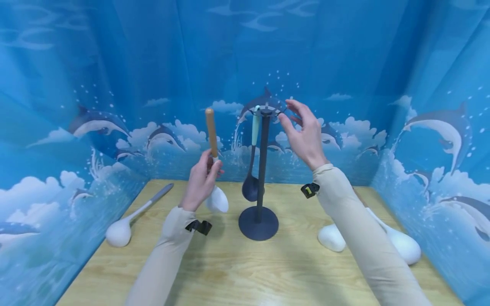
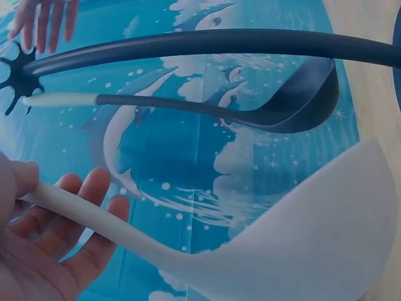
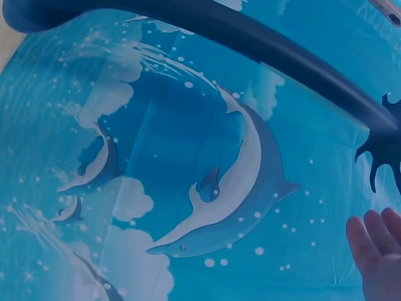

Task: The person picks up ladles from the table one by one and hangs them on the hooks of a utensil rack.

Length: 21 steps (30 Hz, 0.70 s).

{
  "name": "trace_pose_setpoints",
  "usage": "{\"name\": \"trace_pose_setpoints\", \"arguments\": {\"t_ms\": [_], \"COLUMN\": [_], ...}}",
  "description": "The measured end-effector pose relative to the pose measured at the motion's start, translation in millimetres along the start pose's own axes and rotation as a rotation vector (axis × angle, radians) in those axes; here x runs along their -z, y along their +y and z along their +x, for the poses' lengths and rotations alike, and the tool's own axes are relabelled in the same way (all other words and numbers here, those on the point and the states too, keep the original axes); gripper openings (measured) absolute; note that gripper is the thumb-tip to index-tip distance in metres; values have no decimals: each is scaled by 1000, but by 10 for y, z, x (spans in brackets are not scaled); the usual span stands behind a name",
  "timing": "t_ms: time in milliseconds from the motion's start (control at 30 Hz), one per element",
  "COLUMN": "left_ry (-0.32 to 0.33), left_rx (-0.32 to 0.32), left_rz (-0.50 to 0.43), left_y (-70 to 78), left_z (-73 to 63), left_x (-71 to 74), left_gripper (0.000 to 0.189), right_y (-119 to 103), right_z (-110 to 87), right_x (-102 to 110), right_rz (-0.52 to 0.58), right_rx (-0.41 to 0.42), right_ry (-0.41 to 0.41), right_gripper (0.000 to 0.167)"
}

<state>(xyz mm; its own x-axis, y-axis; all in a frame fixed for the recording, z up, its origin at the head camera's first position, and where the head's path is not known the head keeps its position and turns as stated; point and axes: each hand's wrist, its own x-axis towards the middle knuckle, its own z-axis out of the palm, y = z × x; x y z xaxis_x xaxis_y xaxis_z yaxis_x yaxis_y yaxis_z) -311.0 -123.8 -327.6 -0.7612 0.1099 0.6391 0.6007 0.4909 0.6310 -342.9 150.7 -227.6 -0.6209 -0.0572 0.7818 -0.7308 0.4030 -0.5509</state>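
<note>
A white ladle point(image 1: 218, 200) with a tan, wooden-looking handle is in the left hand point(image 1: 200, 178), held just under the tan part. It tips a little, handle up, round bowl down. Beside it, a thin black stand point(image 1: 262, 165) goes straight up from a flat round foot, with little hooks on top.

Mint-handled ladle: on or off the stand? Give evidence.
On: the ladle hangs from the black stand's top, its bowl clear of the base.
</note>
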Motion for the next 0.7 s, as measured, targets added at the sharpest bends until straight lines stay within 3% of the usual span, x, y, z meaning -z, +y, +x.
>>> {"name": "trace_pose_setpoints", "arguments": {"t_ms": [200,333,433,700], "left_ry": [17,10,4,18], "left_rx": [-3,-11,-13,-38], "left_rz": [0,-8,-14,8], "left_y": [58,99,113,173], "left_z": [130,180,204,276], "left_x": [-50,-68,-83,-108], "left_gripper": [28,36,43,32], "right_y": [-22,-56,-64,-40], "right_z": [97,128,145,178], "right_x": [-23,-52,-75,-99], "right_rz": [-55,-103,-126,-117], "right_rx": [9,-1,-12,34], "right_ry": [-86,-124,-124,-102], "right_gripper": [41,39,40,35]}}
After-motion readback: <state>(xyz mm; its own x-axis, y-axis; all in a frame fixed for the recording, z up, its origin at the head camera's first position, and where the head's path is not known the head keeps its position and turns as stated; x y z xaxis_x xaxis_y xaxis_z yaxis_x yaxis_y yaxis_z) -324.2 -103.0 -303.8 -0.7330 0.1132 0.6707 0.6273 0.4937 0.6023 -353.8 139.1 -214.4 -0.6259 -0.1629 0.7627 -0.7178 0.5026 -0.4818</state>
